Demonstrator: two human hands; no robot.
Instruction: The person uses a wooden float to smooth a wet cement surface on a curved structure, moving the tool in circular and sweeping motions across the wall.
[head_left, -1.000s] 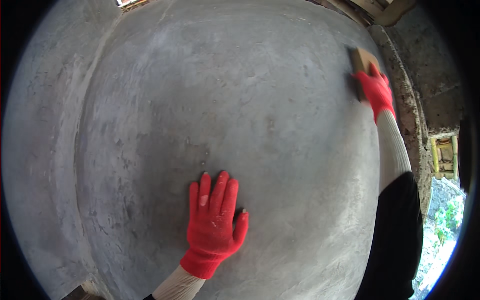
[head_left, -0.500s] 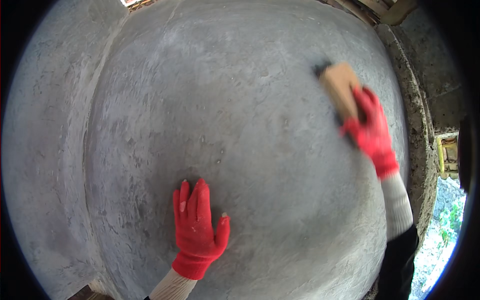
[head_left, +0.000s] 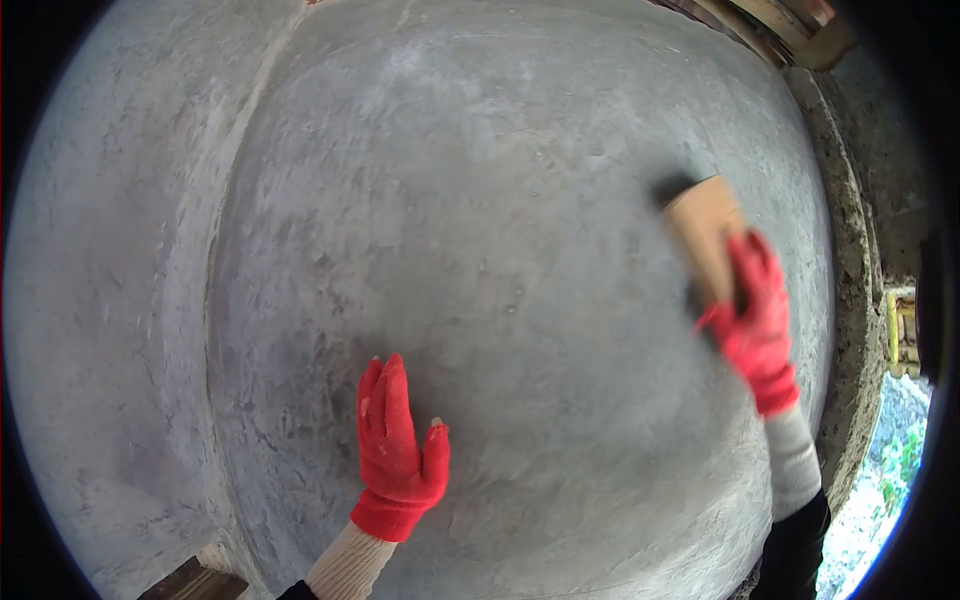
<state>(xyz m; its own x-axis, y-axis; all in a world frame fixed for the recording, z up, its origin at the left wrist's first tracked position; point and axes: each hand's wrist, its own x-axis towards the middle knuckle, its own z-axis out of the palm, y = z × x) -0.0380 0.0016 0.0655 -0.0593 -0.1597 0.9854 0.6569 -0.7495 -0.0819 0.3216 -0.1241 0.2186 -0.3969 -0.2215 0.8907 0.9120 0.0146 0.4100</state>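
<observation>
1. From my seat at the head camera, I see a grey wall (head_left: pixel 480 250) filling most of the view.
2. My right hand (head_left: pixel 750 320), in a red glove, is clamped on a tan block (head_left: pixel 703 235), gripping its lower end, with the thumb to the left and the fingers to the right.
3. The block is at the right part of the wall, tilted so that its top end leans left. A dark patch shows past that end; the blur stops me telling whether it is shadow or part of the block.
4. My left hand (head_left: pixel 400 450), also in a red glove, is empty, low and left of the middle. Its fingers point up, held close to each other, with the thumb apart. I cannot tell how firmly it meets the wall.
5. Pale ribbed cuffs cover both wrists, and a black sleeve (head_left: pixel 795 545) shows below the right one.
6. A second wall (head_left: pixel 120 300) meets the first at a corner on the left.
7. At the right edge, a rough pillar (head_left: pixel 850 230) stands beside a bright opening with green leaves (head_left: pixel 900 470).
</observation>
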